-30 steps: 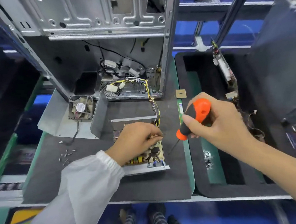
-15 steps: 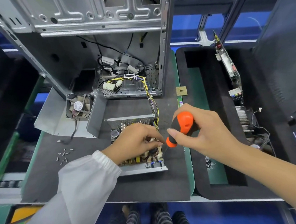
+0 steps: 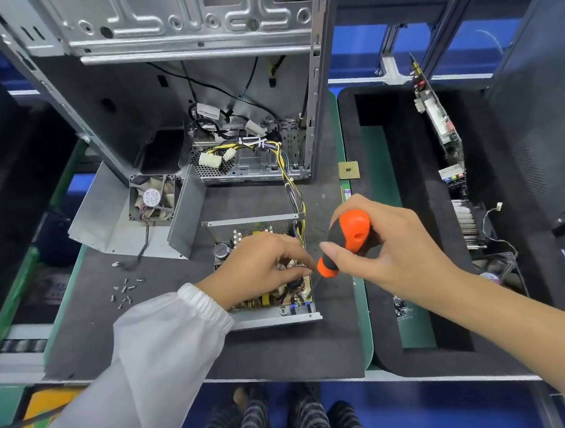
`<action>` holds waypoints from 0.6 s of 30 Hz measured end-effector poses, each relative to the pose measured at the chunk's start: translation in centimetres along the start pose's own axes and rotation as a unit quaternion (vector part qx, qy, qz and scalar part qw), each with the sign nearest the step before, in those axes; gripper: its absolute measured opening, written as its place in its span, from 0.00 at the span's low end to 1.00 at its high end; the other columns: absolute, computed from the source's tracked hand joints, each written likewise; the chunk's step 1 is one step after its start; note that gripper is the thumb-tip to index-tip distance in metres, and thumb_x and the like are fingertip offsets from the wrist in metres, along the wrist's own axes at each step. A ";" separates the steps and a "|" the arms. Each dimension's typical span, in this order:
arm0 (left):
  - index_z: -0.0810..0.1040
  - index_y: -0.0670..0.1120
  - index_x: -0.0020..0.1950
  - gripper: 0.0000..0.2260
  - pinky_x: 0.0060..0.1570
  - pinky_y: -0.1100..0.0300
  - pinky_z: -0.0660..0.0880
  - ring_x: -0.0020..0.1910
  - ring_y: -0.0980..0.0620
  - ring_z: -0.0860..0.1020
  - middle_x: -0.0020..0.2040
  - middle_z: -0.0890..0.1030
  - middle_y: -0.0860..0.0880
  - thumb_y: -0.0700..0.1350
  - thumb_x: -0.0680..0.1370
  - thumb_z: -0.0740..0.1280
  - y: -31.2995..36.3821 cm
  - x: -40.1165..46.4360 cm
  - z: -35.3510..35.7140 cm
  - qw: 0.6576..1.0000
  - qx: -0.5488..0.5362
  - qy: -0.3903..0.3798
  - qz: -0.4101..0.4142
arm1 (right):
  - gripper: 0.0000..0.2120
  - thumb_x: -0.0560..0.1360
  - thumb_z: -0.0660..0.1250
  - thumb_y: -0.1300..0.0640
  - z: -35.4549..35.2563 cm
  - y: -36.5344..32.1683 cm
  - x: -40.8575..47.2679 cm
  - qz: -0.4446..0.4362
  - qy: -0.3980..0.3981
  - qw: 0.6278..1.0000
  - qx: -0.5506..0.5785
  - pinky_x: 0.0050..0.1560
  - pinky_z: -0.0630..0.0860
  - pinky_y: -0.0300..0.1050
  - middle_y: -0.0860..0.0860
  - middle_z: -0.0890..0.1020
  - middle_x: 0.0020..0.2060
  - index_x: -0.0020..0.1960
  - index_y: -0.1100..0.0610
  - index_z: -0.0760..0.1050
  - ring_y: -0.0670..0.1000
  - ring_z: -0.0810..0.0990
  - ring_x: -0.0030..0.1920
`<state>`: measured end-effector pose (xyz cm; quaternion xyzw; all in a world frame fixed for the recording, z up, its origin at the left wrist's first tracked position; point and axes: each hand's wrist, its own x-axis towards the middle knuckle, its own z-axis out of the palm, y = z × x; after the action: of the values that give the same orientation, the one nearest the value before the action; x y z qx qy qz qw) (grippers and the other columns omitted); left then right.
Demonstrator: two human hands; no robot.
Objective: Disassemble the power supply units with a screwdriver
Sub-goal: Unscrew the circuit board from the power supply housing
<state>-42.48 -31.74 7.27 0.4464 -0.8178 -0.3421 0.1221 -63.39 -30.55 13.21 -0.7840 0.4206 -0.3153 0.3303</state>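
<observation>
An opened power supply unit [image 3: 279,315] lies on the dark mat, its circuit board bare, with a bundle of yellow and black wires [image 3: 295,195] running back to the computer case. My left hand [image 3: 262,268] rests on the board with fingers curled among the components, hiding much of it. My right hand [image 3: 381,248] grips the orange-and-black screwdriver [image 3: 348,240], whose thin shaft points down at the board's right front corner. The removed metal cover [image 3: 110,218] with its fan [image 3: 151,197] sits to the left.
An open computer case [image 3: 184,61] stands behind the unit. Several loose screws [image 3: 125,292] lie on the mat at the left. A CPU chip [image 3: 349,170] rests near the case's corner. A black foam tray [image 3: 398,357] at the right holds circuit cards and a heatsink [image 3: 467,220].
My right hand has brought the screwdriver left and down, from beside the unit to the board's right front corner. My left hand has stayed on the board.
</observation>
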 end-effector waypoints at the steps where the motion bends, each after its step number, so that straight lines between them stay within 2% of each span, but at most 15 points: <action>1: 0.86 0.53 0.52 0.06 0.47 0.52 0.76 0.46 0.52 0.80 0.46 0.84 0.55 0.46 0.76 0.72 0.0 0.0 0.0 1.000 -0.001 0.004 0.002 | 0.15 0.73 0.68 0.46 0.0 0.0 0.0 -0.002 -0.001 1.000 -0.005 0.35 0.72 0.43 0.46 0.73 0.33 0.44 0.57 0.72 0.51 0.72 0.35; 6: 0.85 0.53 0.50 0.05 0.44 0.53 0.74 0.43 0.52 0.79 0.43 0.83 0.55 0.45 0.75 0.73 0.1 -0.1 0.0 1.000 0.009 0.006 0.009 | 0.13 0.73 0.69 0.47 0.1 -0.3 0.1 -0.002 -0.014 1.000 -0.019 0.35 0.71 0.37 0.45 0.73 0.35 0.44 0.56 0.72 0.50 0.73 0.36; 7: 0.85 0.54 0.46 0.04 0.42 0.53 0.74 0.41 0.51 0.78 0.40 0.81 0.56 0.45 0.74 0.74 0.2 -0.2 -0.1 1.000 -0.011 0.002 0.014 | 0.13 0.72 0.70 0.47 0.0 -0.5 0.3 -0.003 -0.027 0.999 -0.022 0.36 0.71 0.37 0.45 0.73 0.35 0.44 0.56 0.72 0.50 0.73 0.36; 10: 0.75 0.64 0.32 0.19 0.35 0.62 0.67 0.31 0.60 0.71 0.30 0.74 0.60 0.43 0.72 0.77 0.7 -0.3 -0.5 0.992 -0.118 -0.031 0.025 | 0.14 0.72 0.70 0.44 -0.3 -1.5 1.4 -0.020 -0.106 0.992 -0.065 0.43 0.72 0.40 0.45 0.74 0.39 0.47 0.53 0.73 0.47 0.73 0.41; 11: 0.75 0.64 0.32 0.19 0.33 0.65 0.66 0.30 0.63 0.69 0.29 0.73 0.61 0.42 0.71 0.77 0.9 -0.4 -0.6 0.986 -0.158 -0.039 0.030 | 0.14 0.72 0.70 0.44 -0.5 -1.9 1.9 -0.025 -0.140 0.987 -0.076 0.45 0.71 0.39 0.46 0.74 0.41 0.48 0.53 0.73 0.46 0.72 0.42; 12: 0.77 0.62 0.34 0.16 0.33 0.65 0.69 0.32 0.64 0.70 0.30 0.75 0.60 0.42 0.71 0.77 0.9 -0.4 -0.5 0.979 -0.196 -0.043 0.029 | 0.14 0.72 0.71 0.45 -0.7 -2.3 2.3 -0.032 -0.175 0.981 -0.082 0.46 0.70 0.38 0.46 0.73 0.42 0.49 0.53 0.74 0.45 0.71 0.42; 13: 0.79 0.56 0.37 0.11 0.36 0.59 0.75 0.36 0.61 0.73 0.33 0.77 0.56 0.41 0.71 0.76 1.0 -0.5 -0.5 0.971 -0.232 -0.044 0.022 | 0.14 0.72 0.71 0.46 -0.9 -2.7 2.7 -0.042 -0.209 0.973 -0.088 0.46 0.69 0.37 0.46 0.73 0.43 0.50 0.53 0.74 0.44 0.71 0.43; 14: 0.80 0.51 0.40 0.07 0.41 0.48 0.77 0.39 0.55 0.74 0.36 0.79 0.48 0.41 0.71 0.76 0.9 -0.4 -0.4 0.966 -0.253 -0.043 0.013 | 0.14 0.72 0.72 0.47 -1.1 -3.2 3.2 -0.051 -0.243 0.964 -0.096 0.46 0.69 0.37 0.47 0.74 0.44 0.51 0.53 0.75 0.44 0.72 0.44; 16: 0.80 0.40 0.43 0.07 0.46 0.35 0.75 0.41 0.46 0.73 0.40 0.78 0.31 0.39 0.71 0.76 0.6 -0.3 -0.1 0.961 -0.272 -0.044 -0.001 | 0.14 0.72 0.73 0.50 -1.6 -4.0 4.1 -0.055 -0.306 0.944 -0.106 0.48 0.69 0.36 0.47 0.76 0.46 0.54 0.54 0.76 0.45 0.73 0.46; 18: 0.80 0.37 0.43 0.08 0.47 0.34 0.74 0.41 0.45 0.73 0.40 0.78 0.29 0.38 0.71 0.77 0.5 -0.2 0.0 0.960 -0.276 -0.041 -0.012 | 0.16 0.72 0.73 0.50 -2.4 -5.1 4.9 -0.054 -0.358 0.923 -0.132 0.49 0.68 0.35 0.46 0.78 0.48 0.57 0.52 0.76 0.44 0.72 0.47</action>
<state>-42.66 -31.40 7.65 0.3909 -0.6908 -0.5736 0.2026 -60.74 -33.22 19.66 -0.9027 0.2692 0.0273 0.3345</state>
